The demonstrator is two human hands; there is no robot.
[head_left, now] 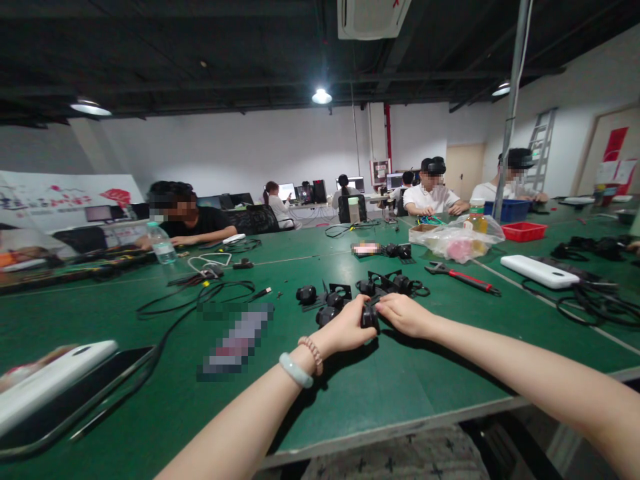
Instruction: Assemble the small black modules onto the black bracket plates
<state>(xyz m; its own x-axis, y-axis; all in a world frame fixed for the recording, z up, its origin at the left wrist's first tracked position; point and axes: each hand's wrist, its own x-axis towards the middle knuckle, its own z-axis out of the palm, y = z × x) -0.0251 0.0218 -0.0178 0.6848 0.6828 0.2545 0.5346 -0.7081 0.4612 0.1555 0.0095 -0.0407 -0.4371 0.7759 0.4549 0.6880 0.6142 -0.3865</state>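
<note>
Both hands meet over the green table, around a small black round part (369, 317). My left hand (349, 325), with a beaded bracelet and a pale bangle at the wrist, is closed on this part from the left. From the right, my right hand (404, 315) pinches at its upper edge, its fingertips close to a thin black piece. Just behind the hands lie more black round parts (306, 295) and flat black brackets (341, 291), some loosely grouped. A black ring-shaped piece (421, 289) sits beyond my right hand.
On the green table (400, 407) lie a red-handled wrench (473, 281), a white power bank (539, 271), black cables (220, 291) and a blurred flat item (237, 340). Farther back are a plastic bag (457, 244), a red tray (524, 231), a bottle (161, 243) and several people.
</note>
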